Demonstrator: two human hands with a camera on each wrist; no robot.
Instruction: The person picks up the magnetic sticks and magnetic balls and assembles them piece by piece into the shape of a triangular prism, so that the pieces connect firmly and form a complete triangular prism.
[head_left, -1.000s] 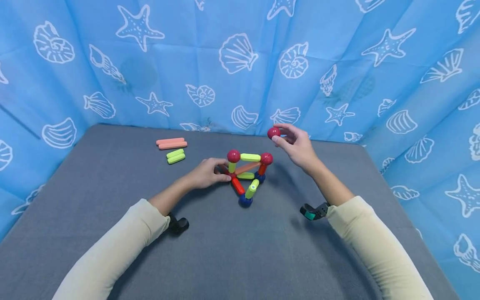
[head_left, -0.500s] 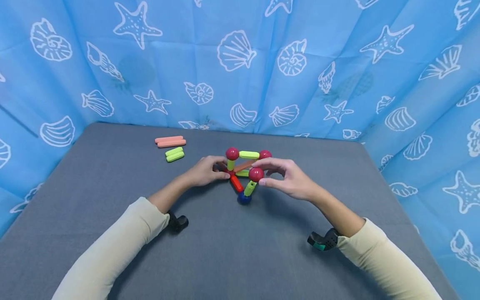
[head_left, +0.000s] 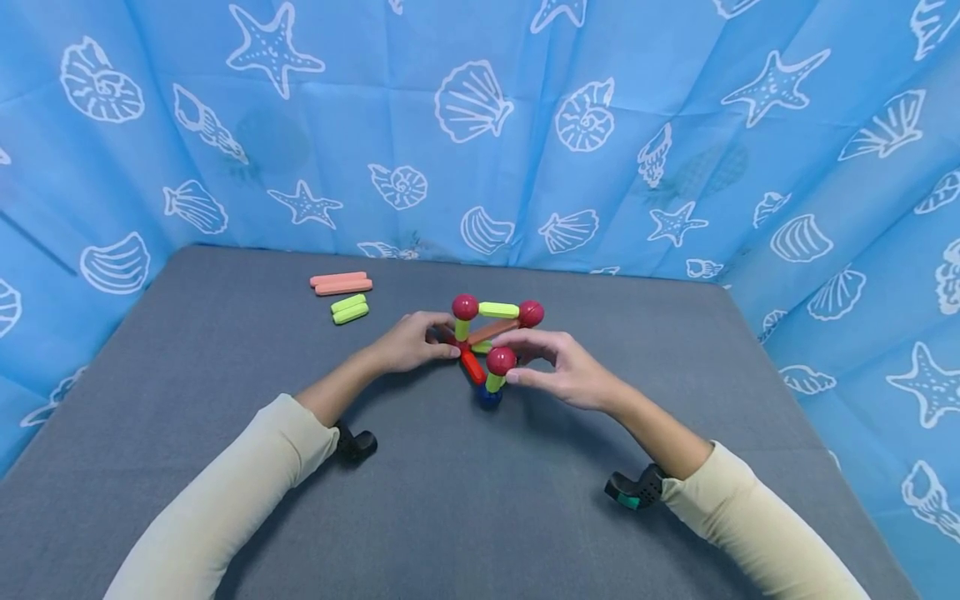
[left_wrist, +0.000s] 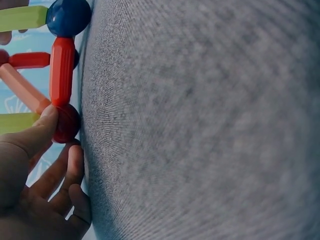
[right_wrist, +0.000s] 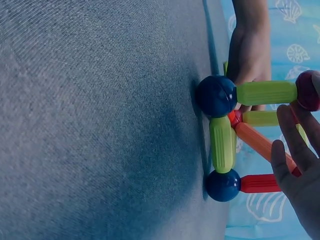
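A structure of coloured balls and magnetic rods stands on the table. My left hand (head_left: 414, 342) grips the red ball (left_wrist: 67, 123) at its lower left corner, thumb on one side and fingers behind. My right hand (head_left: 564, 367) pinches a dark red ball (head_left: 501, 361) that sits on top of the upright yellow-green rod (right_wrist: 266, 92) at the front. Below that rod is a blue ball (right_wrist: 216, 96), joined by a red rod (left_wrist: 61, 72) to the left-held ball. Two more dark red balls, one at the upper left (head_left: 465, 307), carry a yellow-green rod (head_left: 498, 310) between them.
Two salmon rods (head_left: 342, 287) lie side by side at the back left of the grey table (head_left: 450, 500). Two short yellow-green rods (head_left: 350, 313) lie just in front of them. A blue shell-print curtain (head_left: 480, 167) hangs behind the table.
My right hand has come down and left with its dark red ball, from the air at the back right onto the top of the front upright rod. My left hand keeps its grip.
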